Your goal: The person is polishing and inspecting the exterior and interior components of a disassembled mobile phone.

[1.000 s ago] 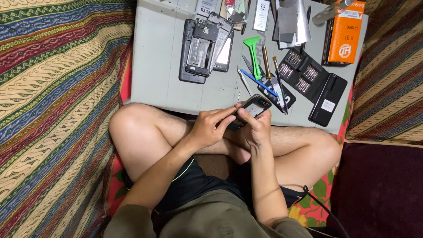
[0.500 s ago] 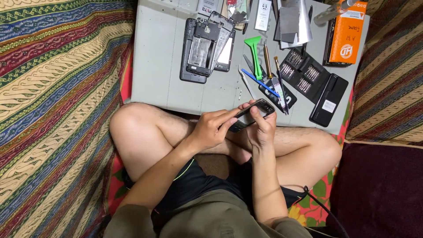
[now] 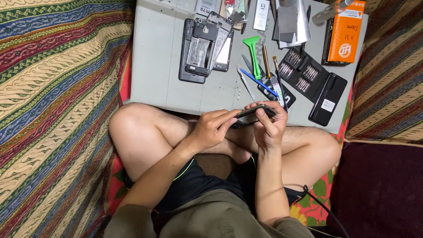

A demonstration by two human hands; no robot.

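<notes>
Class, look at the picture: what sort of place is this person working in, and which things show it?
Probably a home phone-repair spot on the floor: a grey work board on patterned cloth, an open screwdriver bit case, and opened phone shells beside prying tools.

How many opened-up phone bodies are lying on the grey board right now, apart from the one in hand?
2: a dark phone frame at the board's upper middle, and a slimmer phone part leaning against its right side. Others may hide under the clutter beyond.

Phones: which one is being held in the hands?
The dark phone above the lap, gripped between the left hand and right hand. The other opened black phones lie untouched on the grey board.
</notes>
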